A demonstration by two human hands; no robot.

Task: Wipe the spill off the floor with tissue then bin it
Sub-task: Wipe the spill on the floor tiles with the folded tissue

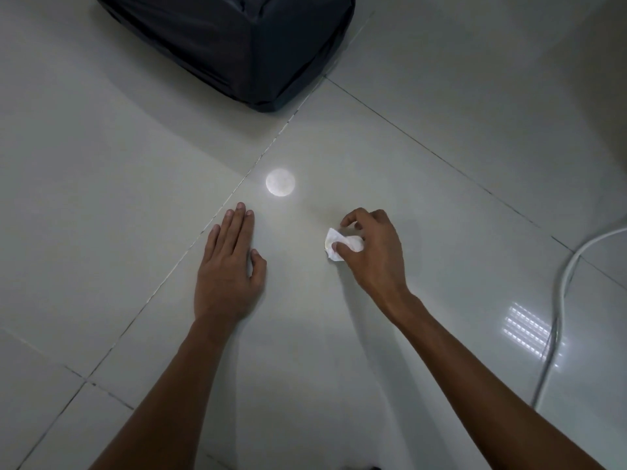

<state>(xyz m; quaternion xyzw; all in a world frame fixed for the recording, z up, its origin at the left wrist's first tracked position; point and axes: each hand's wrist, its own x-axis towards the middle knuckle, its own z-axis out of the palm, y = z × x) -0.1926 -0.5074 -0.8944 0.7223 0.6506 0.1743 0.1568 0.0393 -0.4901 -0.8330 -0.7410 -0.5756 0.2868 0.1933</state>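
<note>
My right hand (373, 252) presses a crumpled white tissue (342, 245) onto the pale tiled floor (101, 164), with its fingers curled around the wad. My left hand (227, 266) lies flat on the tiles with its fingers together, a short way left of the tissue and holding nothing. A bin lined with a black bag (237, 42) stands at the top of the view, beyond both hands. I cannot make out any wet spill on the glossy tiles around the tissue.
A round bright spot of reflected light (280, 182) shines on the floor just beyond my left fingertips. A white cable (563, 293) curves across the tiles at the right. Dark grout lines cross the floor diagonally.
</note>
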